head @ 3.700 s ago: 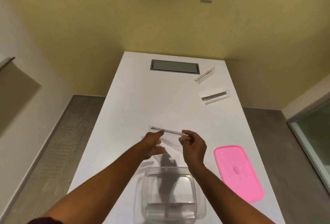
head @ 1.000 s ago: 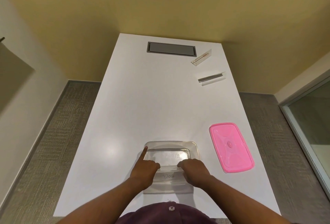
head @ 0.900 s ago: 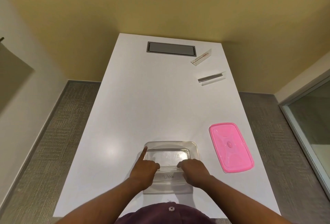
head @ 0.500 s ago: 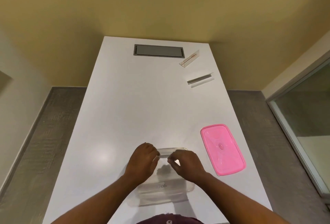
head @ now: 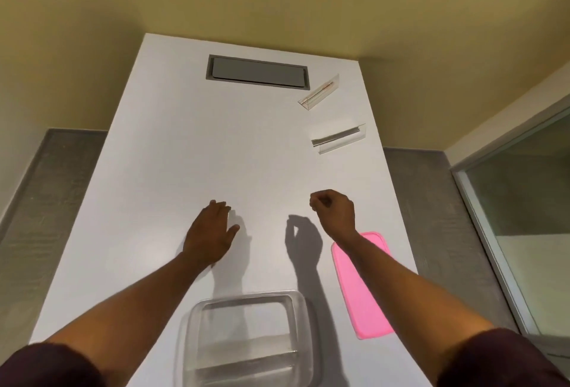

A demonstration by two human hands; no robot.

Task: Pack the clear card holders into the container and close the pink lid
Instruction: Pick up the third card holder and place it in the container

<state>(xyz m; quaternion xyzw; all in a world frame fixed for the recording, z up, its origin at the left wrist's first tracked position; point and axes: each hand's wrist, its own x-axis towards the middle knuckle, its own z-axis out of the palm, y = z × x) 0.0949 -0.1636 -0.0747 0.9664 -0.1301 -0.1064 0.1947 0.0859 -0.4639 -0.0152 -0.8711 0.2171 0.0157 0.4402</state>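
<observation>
Yellow walls and grey floor frame a long white table point(head: 185, 155) with a grey recessed panel point(head: 257, 71) near its far end. Both forearms reach out over the tabletop. The left hand point(head: 212, 234) is spread flat, palm down, fingers point(head: 220, 206) extended and together, holding nothing; whether it touches the surface or hovers just above is hard to tell. The right hand point(head: 334, 209) is raised, its fingers curled loosely inward toward the thumb, and nothing can be seen between them. Well beyond the right fingertips lie two clear card holders: the nearer card holder point(head: 338, 138) and, past it toward the panel, the far card holder point(head: 319, 92), both so transparent that only their edges read. Behind the hands, close to the body, sits the clear container point(head: 246, 337), its near rim cut off by the bottom of the frame; a card holder seems to lie at its bottom, though the clear plastic makes this uncertain. The pink lid point(head: 364, 288) lies flat just beside the container, partly hidden under the right forearm.
</observation>
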